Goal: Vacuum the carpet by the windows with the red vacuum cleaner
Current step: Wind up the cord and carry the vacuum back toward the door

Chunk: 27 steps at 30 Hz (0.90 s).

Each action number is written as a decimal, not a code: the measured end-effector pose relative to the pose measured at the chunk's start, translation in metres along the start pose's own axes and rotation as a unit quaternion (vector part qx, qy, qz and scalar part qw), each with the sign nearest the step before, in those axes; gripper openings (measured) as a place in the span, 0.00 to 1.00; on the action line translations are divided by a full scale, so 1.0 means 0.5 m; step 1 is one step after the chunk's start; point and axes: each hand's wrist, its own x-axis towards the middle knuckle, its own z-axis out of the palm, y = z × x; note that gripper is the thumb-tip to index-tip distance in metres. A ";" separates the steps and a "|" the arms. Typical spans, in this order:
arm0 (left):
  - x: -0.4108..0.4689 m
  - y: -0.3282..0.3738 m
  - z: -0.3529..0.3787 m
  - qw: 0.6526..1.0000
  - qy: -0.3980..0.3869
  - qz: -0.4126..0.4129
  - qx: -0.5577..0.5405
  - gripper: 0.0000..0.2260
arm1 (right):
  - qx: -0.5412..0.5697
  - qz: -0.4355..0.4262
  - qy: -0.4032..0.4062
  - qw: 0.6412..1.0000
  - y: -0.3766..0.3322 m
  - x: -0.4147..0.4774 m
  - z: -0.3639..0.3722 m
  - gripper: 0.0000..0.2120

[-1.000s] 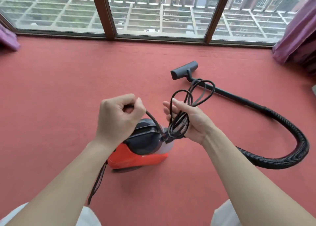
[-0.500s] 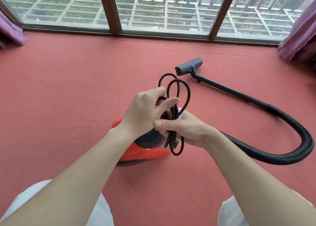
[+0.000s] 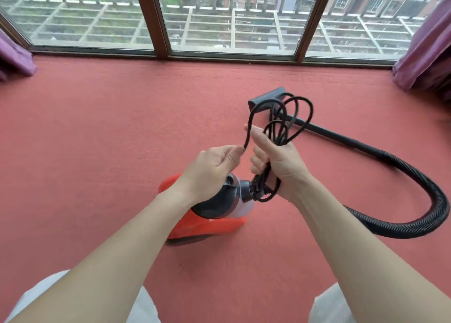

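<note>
Centrally, the red vacuum cleaner [image 3: 207,222] is seen standing on the red carpet [image 3: 97,139], just below the two hands and partly covered by the left wrist, its dark domed top uppermost. Its black power cord [image 3: 299,125] is held above the body in a bundle of loops. The right hand [image 3: 280,161] is closed round the gathered middle of the bundle, fingers curled, with loops rising above the fist and shorter loops hanging below it. A single strand is pinched between the thumb and curled fingers of the left hand [image 3: 212,169], just beside the right, and is seen arching up from there and over toward the bundle. A ribbed black hose [image 3: 424,191] is laid in a wide curve on the carpet to the right of the body and is joined to a straight black wand [image 3: 341,139]. The wand runs up and left to the dark floor nozzle [image 3: 264,99], which lies near the window side and is partly hidden behind the cord loops. Where the hose meets the body cannot be made out behind the right forearm. The carpet is bounded at the far side by brown-framed windows [image 3: 156,17], through which railings and buildings are shown. A purple left curtain [image 3: 14,56] and right curtain [image 3: 427,54] are gathered at the edges, and pale trousers [image 3: 36,298] are visible at the bottom corners.
</note>
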 end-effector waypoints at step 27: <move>-0.026 -0.074 -0.016 0.920 -0.262 -0.191 0.219 0.13 | -0.689 -0.001 -0.111 0.716 0.140 0.002 0.037 0.21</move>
